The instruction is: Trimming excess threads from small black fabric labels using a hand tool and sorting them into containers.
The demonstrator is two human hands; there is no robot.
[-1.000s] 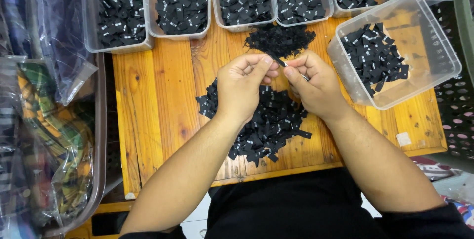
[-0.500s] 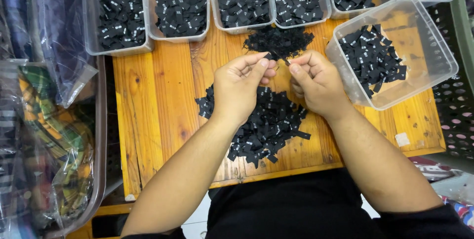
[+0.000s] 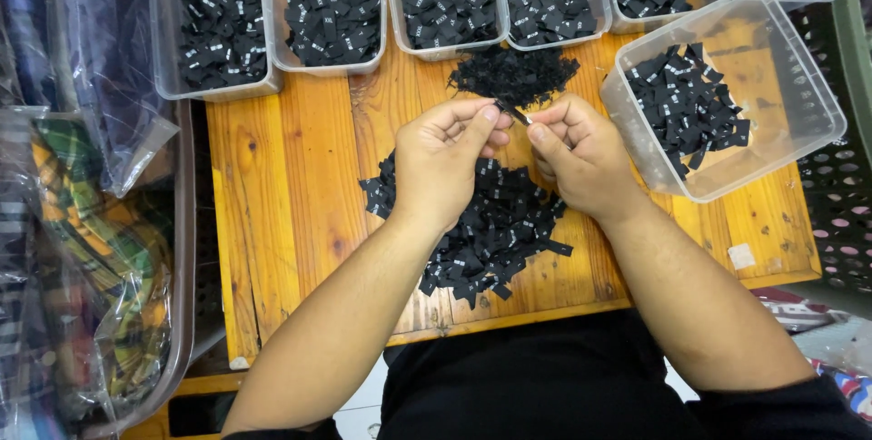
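My left hand [image 3: 448, 157] and my right hand [image 3: 579, 153] meet over the wooden board [image 3: 300, 186], both pinching one small black fabric label [image 3: 514, 114] between thumb and fingers. Beneath my hands lies a loose heap of black labels [image 3: 495, 231]. A darker pile of black scraps [image 3: 514, 72] sits just beyond my fingertips. A clear plastic tub [image 3: 781, 122] partly filled with black labels stands tilted to the right of my right hand.
A row of several clear tubs [image 3: 329, 13] filled with black labels lines the board's far edge. Plastic-bagged plaid garments [image 3: 82, 249] lie in a bin at left. A perforated crate [image 3: 840, 213] sits at the right edge.
Both hands have shifted slightly while working the label between the fingertips; the piles and tubs have not moved.
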